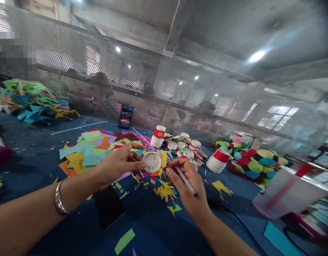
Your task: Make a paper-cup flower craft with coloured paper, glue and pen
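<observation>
My left hand (126, 161) pinches a round white paper-cup bottom (152, 162) at its left edge, its face marked with dark drawn lines. To the right, my right hand (186, 177) grips a clear-barrelled pen (185, 181), whose dark end points down toward me. The pen's other end is hidden by the fingers. Beneath both hands lie small yellow, orange and green paper scraps (165, 192). Just beyond, a heap of similar round cup bottoms (181, 145) sits beside a red and white paper cup stack (158, 136).
Coloured paper sheets (91, 149) lie at centre left, with more cut paper (33, 97) piled at far left. Another cup stack (218, 160), patchwork paper balls (256, 161) and a large translucent cup (284, 192) stand right. A phone (125, 116) stands before the perforated metal screen (153, 81).
</observation>
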A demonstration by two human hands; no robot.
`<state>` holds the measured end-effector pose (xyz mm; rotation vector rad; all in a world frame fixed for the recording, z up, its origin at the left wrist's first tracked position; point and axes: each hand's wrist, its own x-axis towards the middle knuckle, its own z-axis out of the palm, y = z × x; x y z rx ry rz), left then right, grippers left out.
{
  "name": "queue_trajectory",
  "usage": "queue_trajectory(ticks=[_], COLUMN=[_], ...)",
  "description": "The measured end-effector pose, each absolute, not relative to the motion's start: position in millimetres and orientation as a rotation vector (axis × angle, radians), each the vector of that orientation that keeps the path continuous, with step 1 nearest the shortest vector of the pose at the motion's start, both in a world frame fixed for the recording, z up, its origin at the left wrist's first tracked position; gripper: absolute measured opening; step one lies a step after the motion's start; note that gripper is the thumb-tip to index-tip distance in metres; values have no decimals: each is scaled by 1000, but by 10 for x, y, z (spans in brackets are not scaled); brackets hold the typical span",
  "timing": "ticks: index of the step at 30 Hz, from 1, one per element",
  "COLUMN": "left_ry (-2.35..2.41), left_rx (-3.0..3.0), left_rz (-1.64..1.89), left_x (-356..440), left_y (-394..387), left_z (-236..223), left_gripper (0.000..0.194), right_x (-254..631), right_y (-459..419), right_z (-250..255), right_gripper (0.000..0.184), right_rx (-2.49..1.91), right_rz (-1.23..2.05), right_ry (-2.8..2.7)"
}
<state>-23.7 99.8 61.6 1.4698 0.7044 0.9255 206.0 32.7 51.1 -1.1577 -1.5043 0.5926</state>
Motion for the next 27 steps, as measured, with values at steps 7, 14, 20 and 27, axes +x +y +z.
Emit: queue_trajectory(ticks=[7,14,20,27], left_ry=[698,663,646,702], left_rx=[1496,1603,1600,1582], left_rz=[927,873,874,952], left_x=[-198,-182,-169,-174], left_y=[1004,993,998,995], left_z=[594,564,553,580], left_gripper=[70,64,62,62], right_x=[2077,2067,2081,2073], right_y=[316,327,313,320], right_z=[482,481,490,503], right_gripper=[26,22,19,21], right_rx=[-1157,-1120,-1141,-1175], right_rz=[603,614,597,564], right_ry=[-1541,-1538,-1532,-1489])
